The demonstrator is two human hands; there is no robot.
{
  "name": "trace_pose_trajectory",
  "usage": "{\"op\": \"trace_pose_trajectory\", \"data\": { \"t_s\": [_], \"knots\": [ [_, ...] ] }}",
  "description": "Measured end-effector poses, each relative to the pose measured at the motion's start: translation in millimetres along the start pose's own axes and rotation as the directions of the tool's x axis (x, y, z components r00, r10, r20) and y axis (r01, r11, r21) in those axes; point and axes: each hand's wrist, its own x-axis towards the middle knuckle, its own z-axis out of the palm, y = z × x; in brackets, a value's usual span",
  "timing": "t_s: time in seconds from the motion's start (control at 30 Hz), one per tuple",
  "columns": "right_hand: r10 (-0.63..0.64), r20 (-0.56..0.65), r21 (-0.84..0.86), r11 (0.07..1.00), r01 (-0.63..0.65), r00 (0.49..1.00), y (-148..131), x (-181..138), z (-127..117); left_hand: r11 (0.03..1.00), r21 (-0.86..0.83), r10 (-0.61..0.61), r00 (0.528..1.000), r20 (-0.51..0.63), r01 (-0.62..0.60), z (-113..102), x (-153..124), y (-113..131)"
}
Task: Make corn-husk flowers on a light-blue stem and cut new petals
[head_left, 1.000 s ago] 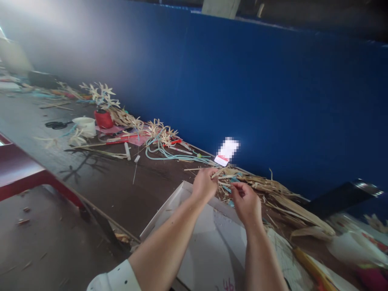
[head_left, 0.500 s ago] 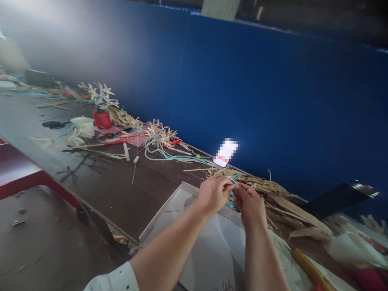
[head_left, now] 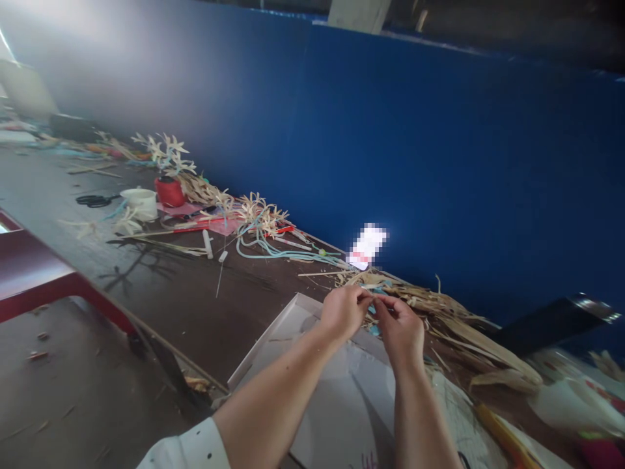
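Over the far edge of a shallow white tray [head_left: 336, 397], my left hand [head_left: 344, 314] and my right hand [head_left: 401, 329] meet fingertip to fingertip. Each is closed in a pinch. Whatever lies between the fingers is too small to make out. Bits of light blue material [head_left: 374, 330] show just behind and below the fingertips. Dried straw-coloured husk strips [head_left: 444, 309] lie beyond the hands and to the right. A lit phone-like screen [head_left: 367, 247], its picture blurred out, leans against the blue wall.
Left along the table lie light blue cords [head_left: 273, 253], pale husk flowers [head_left: 261, 213], a red spool [head_left: 169, 193], a white cup [head_left: 141, 207] and black scissors [head_left: 95, 200]. A dark cylinder [head_left: 547, 320] is at right. A red stool [head_left: 43, 277] stands beside the table.
My fingertips have drawn closer together, and my right hand's fingers have shifted their pinch. The blue strand seen at the fingertips shows less now. The view has moved slightly.
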Motion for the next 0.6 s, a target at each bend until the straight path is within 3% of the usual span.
{"op": "trace_pose_trajectory", "data": {
  "t_s": [0.3,0.43,0.6],
  "knots": [
    [0.037,0.029,0.102,0.994,-0.040,0.999,-1.6,-0.8,0.7,0.999,0.034,0.033,0.997,-0.069,-0.031,0.3,-1.1,0.0],
    [0.199,0.082,0.304,0.928,-0.215,0.977,2.2,0.8,3.7,0.997,0.061,0.055,0.995,-0.081,-0.050,0.0,-1.0,-0.4],
    [0.360,0.224,0.502,0.754,-0.424,0.906,2.7,3.0,4.6,0.995,0.074,0.071,0.992,-0.102,-0.063,-0.2,-1.0,-0.6]
  ]
}}
